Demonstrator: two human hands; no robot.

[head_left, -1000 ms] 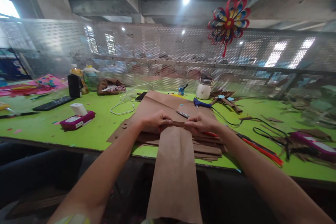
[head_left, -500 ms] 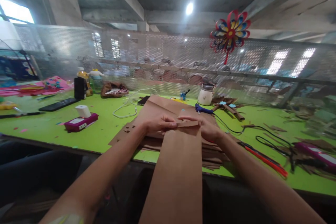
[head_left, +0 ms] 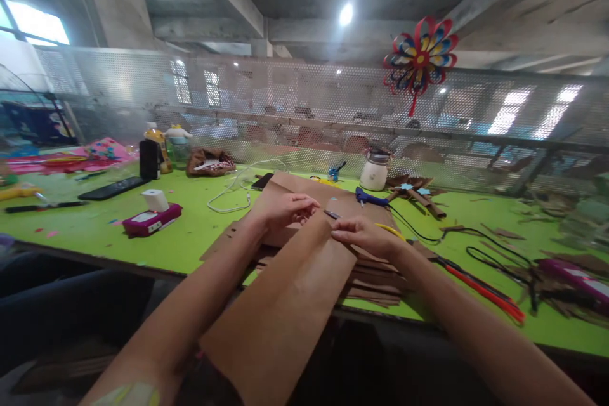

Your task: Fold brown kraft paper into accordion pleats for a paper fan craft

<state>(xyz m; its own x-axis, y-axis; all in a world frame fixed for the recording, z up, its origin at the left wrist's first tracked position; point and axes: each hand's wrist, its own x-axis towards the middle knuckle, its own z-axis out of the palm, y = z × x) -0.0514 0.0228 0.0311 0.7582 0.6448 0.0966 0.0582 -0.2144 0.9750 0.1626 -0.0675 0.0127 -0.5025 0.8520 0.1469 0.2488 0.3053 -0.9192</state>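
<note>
A long strip of brown kraft paper (head_left: 290, 304) slants from the table edge down toward my lap, its far end narrowed and curled. My right hand (head_left: 366, 235) pinches its right edge near that end. My left hand (head_left: 285, 209) is beside the far end, fingers half curled and apart, with no paper visible between them. Between the hands shows a small dark pointed metal tip (head_left: 332, 214), its kind unclear. Under both hands lies a stack of brown paper sheets (head_left: 375, 282). A yellow curved thing (head_left: 391, 229) shows partly behind my right wrist.
A blue glue gun (head_left: 371, 197) with a black cord lies beyond the stack. Right of it are a red-and-black tool (head_left: 485, 288) and brown paper scraps. A purple power unit (head_left: 151, 220) with a white plug stands left; a white jar (head_left: 374, 172) is behind.
The strip's near end has swung left, and its folded far end is now curled. My left hand has come off the fold; my right hand has shifted to the strip's right edge.
</note>
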